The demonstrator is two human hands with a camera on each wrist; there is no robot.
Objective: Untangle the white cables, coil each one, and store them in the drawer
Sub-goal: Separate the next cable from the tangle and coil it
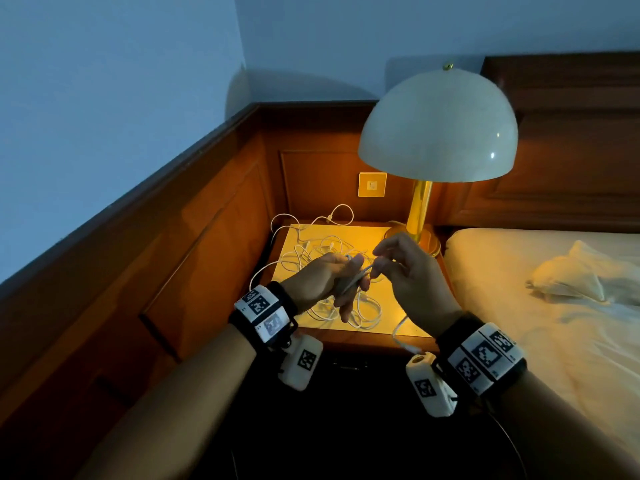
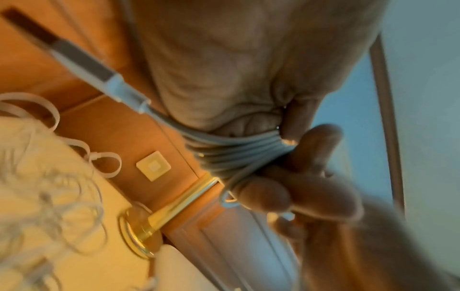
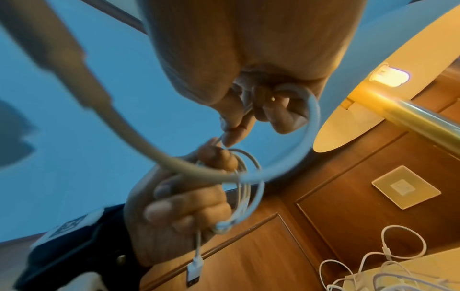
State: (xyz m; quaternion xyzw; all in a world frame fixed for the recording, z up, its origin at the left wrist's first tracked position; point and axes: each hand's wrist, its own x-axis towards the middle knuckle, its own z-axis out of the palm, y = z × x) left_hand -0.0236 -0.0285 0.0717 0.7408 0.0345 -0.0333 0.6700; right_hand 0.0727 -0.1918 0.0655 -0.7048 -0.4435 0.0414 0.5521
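My left hand (image 1: 332, 280) grips a small coil of white cable (image 1: 356, 280) above the nightstand (image 1: 398, 327). In the left wrist view the coil (image 2: 231, 153) shows as several tight turns held under the thumb. My right hand (image 1: 401, 268) pinches the loose tail of the same cable just right of the coil. From the right wrist, the right hand (image 3: 248, 106) pinches the tail. Below it the coil (image 3: 248, 193) sits in the left hand (image 3: 179, 206), with a USB plug (image 3: 194, 271) hanging down. A tangle of white cables (image 1: 322, 247) lies on the nightstand under both hands.
A lamp with a white dome shade (image 1: 438, 126) and a brass base (image 1: 415, 237) stands at the nightstand's back right. A bed (image 1: 554, 323) lies to the right, and wood panelling with a wall plate (image 1: 372, 184) behind. One cable end (image 1: 403, 341) hangs over the front edge.
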